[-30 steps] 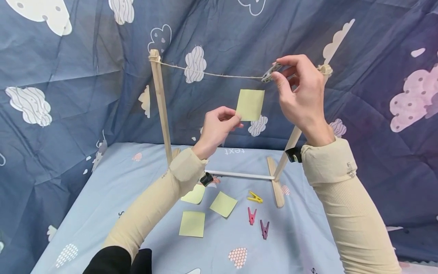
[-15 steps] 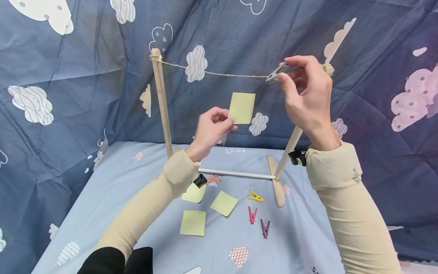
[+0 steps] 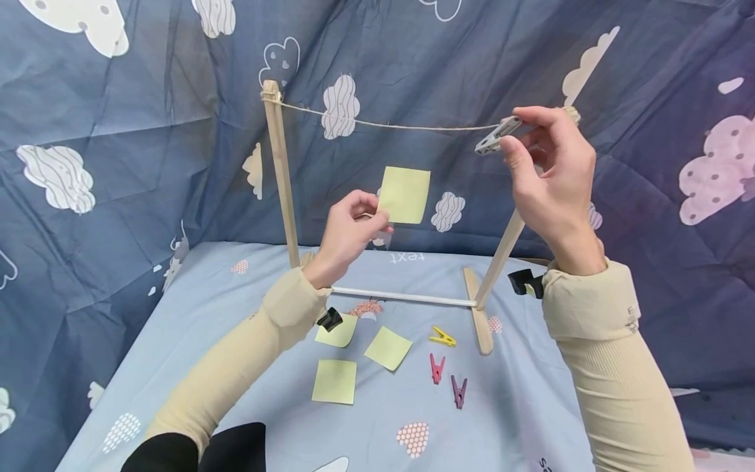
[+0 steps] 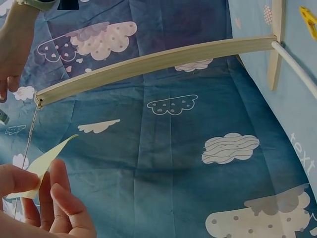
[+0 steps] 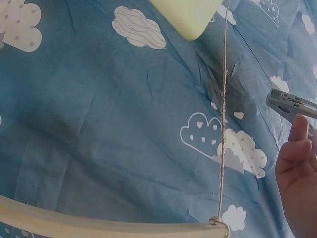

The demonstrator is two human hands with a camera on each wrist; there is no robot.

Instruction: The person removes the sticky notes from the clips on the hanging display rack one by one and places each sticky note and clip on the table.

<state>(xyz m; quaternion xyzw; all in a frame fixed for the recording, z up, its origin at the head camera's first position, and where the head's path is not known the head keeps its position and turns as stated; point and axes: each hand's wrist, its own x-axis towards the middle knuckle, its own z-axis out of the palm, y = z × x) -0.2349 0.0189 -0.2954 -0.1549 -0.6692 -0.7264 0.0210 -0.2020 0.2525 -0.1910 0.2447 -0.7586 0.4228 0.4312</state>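
My left hand [image 3: 349, 231] pinches a yellow sticky note [image 3: 406, 195] by its left edge, thumb in front. The note hangs in the air below the twine [image 3: 401, 126], apart from it. In the left wrist view the sticky note [image 4: 49, 161] shows nearly edge-on between thumb and fingers. Near the right end of the twine, my right hand [image 3: 554, 177] pinches a grey clothespin [image 3: 497, 136] between thumb and index finger. That clothespin overlaps the twine in the head view; in the right wrist view the clothespin [image 5: 292, 104] stands to the side of the twine.
A wooden frame with a left post [image 3: 280, 170] and a right post [image 3: 500, 259] carries the twine; a white rod [image 3: 407, 298] joins its base. On the blue cloth lie several sticky notes [image 3: 334, 381] and yellow [image 3: 442, 336], pink [image 3: 437, 368] and purple [image 3: 459, 392] clothespins.
My left hand has moved left and down with the sticky note, away from the twine. The right hand has shifted right and slightly down with the grey clothespin.
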